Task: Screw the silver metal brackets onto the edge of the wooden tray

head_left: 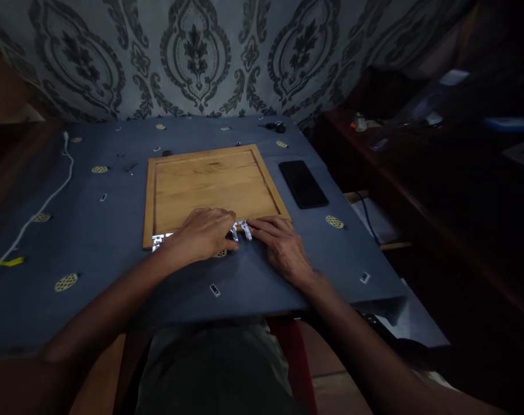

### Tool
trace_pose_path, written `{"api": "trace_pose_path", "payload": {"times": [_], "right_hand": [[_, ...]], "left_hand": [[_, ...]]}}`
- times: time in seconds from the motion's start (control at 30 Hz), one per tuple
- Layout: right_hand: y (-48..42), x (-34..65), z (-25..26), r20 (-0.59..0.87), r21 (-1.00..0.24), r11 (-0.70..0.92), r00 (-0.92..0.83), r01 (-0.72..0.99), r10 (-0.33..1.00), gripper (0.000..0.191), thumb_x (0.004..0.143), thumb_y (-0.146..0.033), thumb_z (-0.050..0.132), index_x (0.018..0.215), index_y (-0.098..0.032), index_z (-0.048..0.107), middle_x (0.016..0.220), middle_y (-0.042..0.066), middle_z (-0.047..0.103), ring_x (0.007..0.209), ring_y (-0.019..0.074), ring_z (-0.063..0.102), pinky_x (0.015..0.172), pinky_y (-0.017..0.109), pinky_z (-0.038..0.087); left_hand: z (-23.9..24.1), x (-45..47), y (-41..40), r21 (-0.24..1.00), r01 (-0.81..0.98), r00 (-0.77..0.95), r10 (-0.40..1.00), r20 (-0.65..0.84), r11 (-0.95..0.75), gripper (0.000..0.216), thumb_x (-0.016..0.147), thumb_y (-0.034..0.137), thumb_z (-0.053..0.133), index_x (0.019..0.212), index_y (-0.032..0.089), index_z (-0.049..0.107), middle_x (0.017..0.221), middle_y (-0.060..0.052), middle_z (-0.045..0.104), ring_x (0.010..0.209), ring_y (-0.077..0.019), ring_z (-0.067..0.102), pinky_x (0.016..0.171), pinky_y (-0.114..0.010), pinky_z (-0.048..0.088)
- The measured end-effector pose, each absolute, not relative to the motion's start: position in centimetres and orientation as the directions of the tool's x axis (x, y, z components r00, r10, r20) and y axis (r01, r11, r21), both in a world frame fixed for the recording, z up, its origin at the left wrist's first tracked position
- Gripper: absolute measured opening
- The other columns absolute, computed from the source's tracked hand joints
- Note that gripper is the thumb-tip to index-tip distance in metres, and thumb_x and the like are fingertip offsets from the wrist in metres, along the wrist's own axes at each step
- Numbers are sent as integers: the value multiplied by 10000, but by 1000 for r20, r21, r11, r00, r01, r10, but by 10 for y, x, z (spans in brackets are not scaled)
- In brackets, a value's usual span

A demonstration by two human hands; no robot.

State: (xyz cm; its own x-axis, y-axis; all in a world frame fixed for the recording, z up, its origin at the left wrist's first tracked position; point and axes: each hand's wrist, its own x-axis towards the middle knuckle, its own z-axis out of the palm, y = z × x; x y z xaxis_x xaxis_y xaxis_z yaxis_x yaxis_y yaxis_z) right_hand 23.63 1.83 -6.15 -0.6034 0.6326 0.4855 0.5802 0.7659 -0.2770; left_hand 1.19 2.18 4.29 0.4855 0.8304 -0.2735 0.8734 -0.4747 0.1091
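Note:
A framed wooden panel (210, 184), like a small cabinet door, lies flat on the cloth-covered table. At its near edge, right of the middle, is a shiny metal hinge (245, 229) with parts jutting toward me. My left hand (205, 233) bends over that edge, its fingers curled and its thumb low beside the hinge's left part, closed on it. My right hand (281, 245) lies along the edge with fingers stretched out, fingertips touching the hinge's right side. Another metal hinge (158, 240) sits at the panel's near left corner, partly hidden by my left wrist.
A black phone (304, 184) lies right of the panel. A white cable (49, 199) runs down the table's left side, near a yellow strip (12, 261). Small dark items (131, 167) lie left of the panel. A dark object (272, 126) rests at the back. Patterned fabric hangs behind.

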Motion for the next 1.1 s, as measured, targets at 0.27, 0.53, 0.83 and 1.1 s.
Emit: {"api": "trace_pose_path", "payload": {"times": [0.27,0.53,0.83,1.1], "right_hand": [[19,236,-61,433,-303,738,-603,603,670,607,925,0,470,1395,-322,679,1310,32,761,1163,268,638,960,470,496],[20,236,-62,458,-306,746,-595,592,660,551,947,-26,485,1364,-316,699,1293,36,768,1141,267,644,955,469,500],[20,236,-63,461,-309,745,-591,592,661,621,910,19,480,1379,-333,686,1307,15,762,1142,265,639,948,465,498],[22,238,-66,467,-326,754,-596,571,653,643,874,35,481,1373,-312,693,1315,28,757,1156,269,632,957,472,498]], "left_hand": [[39,12,21,114,887,461,839,-288,-448,310,947,438,712,1089,165,673,1063,-87,754,1021,-283,708,791,-337,460],[36,12,20,121,879,476,842,-254,-460,294,955,437,703,1069,169,665,1035,-83,754,1001,-278,711,761,-325,435],[51,3,24,133,889,457,871,-181,-439,320,979,430,657,1158,166,646,1142,-100,751,1074,-310,708,776,-348,469],[97,11,34,632,459,189,764,617,-624,243,1037,271,458,1108,209,682,727,12,606,653,-151,552,718,-321,466]]}}
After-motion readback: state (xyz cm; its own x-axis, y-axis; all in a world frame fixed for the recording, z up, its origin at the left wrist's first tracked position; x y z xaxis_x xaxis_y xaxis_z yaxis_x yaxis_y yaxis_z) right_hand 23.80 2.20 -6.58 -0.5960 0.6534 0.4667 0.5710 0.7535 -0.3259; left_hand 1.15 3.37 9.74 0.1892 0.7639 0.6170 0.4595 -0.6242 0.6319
